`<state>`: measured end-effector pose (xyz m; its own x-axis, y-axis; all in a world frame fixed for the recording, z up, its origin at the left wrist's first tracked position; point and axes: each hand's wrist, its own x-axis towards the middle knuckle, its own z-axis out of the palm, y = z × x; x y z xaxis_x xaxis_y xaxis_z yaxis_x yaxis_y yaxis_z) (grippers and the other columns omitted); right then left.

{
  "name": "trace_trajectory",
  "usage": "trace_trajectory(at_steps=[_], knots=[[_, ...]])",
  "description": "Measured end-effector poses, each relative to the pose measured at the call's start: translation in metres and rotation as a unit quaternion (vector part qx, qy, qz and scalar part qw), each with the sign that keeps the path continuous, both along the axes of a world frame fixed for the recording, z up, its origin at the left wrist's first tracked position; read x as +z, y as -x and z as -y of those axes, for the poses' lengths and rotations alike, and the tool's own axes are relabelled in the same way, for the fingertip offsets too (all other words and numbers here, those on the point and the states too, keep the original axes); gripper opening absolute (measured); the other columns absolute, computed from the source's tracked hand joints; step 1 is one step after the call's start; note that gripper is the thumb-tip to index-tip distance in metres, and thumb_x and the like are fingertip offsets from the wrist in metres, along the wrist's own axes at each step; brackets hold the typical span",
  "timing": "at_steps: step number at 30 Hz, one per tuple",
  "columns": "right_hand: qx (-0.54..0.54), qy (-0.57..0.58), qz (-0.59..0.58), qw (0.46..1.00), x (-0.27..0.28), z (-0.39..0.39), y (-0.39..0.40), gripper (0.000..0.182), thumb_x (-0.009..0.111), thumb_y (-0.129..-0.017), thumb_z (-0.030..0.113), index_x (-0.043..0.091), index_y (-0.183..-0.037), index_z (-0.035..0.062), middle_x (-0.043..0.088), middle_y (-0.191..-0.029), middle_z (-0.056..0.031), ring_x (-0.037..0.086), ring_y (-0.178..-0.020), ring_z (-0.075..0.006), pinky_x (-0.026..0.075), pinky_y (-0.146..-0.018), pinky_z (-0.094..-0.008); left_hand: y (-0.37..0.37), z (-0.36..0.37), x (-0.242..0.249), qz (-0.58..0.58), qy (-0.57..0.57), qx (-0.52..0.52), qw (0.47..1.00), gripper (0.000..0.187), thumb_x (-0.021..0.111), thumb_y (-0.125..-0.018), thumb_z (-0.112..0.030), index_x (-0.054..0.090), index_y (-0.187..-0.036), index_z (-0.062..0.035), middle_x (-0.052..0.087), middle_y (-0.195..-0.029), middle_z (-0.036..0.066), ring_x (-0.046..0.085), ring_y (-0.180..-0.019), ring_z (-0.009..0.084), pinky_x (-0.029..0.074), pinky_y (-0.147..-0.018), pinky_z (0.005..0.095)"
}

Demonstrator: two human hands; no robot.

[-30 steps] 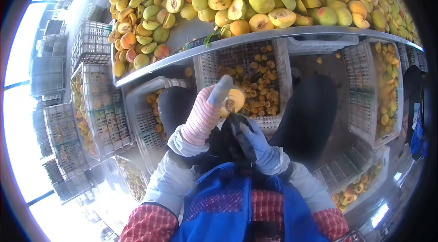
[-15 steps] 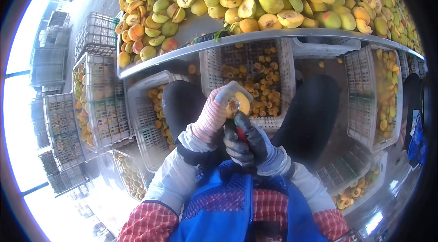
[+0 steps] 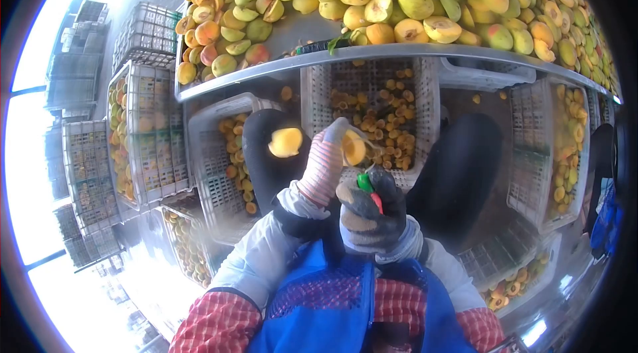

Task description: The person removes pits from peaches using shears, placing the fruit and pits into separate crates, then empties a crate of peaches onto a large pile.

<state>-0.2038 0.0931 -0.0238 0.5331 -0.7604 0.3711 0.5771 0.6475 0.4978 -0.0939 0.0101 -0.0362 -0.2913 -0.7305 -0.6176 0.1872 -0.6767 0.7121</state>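
My left hand (image 3: 321, 165), in a pink-and-white striped glove, pinches a yellow peach half (image 3: 354, 147) above the crate between my knees. Close below, my right hand (image 3: 373, 212) wears a dark glove with light patches and is closed around a small tool with a red and green handle (image 3: 365, 184). Its thin working end points up towards the fruit and is hard to make out. Another yellow peach half (image 3: 285, 143), blurred, appears in mid-air left of my left hand, over my left knee. The middle crate (image 3: 427, 110) holds many small brownish-yellow fruit pieces.
A metal-edged table (image 3: 266, 68) heaped with halved peaches (image 3: 379, 7) spans the front. Plastic crates with peach pieces stand by my left leg (image 3: 203, 147) and on the right (image 3: 528, 153). More crates (image 3: 156, 133) are stacked further left. Another person's blue clothing (image 3: 605, 220) shows at far right.
A yellow peach half has left my left hand towards the left. My right hand with the tool has drawn slightly down and away from the fruit, showing more of the handle.
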Motion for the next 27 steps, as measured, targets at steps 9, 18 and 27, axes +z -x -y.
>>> trace_trajectory(at_steps=[9, 18, 27], knots=[[-0.077, -0.141, -0.19, 0.969, -0.058, 0.003, 0.014, 0.043, 0.038, -0.098, 0.047, 0.055, -0.1, 0.0075, 0.039, -0.061, -0.0001, 0.034, -0.042, -0.0088, 0.032, -0.035, -0.0237, -0.058, 0.004, 0.068, 0.255, 0.32, -0.046, 0.911, 0.033, 0.045, -0.096, -0.024, 0.061, -0.105, 0.0034, 0.062, -0.094, 0.007, 0.057, -0.085, 0.0132, 0.045, -0.077, 0.0253], [0.02, -0.242, -0.41, 0.879, -0.073, 0.016, 0.017, 0.047, 0.047, -0.092, 0.057, 0.057, -0.092, 0.0118, 0.041, -0.056, 0.0013, 0.03, -0.039, -0.0103, 0.027, -0.037, -0.0251, -0.191, 0.083, 0.064, 0.74, 0.33, -0.144, 0.568, 0.031, 0.061, -0.089, -0.036, 0.065, -0.099, -0.0066, 0.064, -0.089, 0.014, 0.062, -0.082, 0.0272, 0.05, -0.074, 0.0338], [0.025, -0.326, -0.594, 0.735, -0.056, 0.035, 0.014, 0.04, 0.05, -0.092, 0.055, 0.05, -0.088, 0.0149, 0.036, -0.054, 0.0029, 0.03, -0.038, -0.01, 0.027, -0.036, -0.0252, -0.048, 0.012, 0.087, 0.291, 0.238, -0.383, 0.844, 0.02, 0.073, -0.08, -0.015, 0.066, -0.094, -0.0026, 0.064, -0.084, 0.011, 0.063, -0.077, 0.0217, 0.051, -0.069, 0.0322]])
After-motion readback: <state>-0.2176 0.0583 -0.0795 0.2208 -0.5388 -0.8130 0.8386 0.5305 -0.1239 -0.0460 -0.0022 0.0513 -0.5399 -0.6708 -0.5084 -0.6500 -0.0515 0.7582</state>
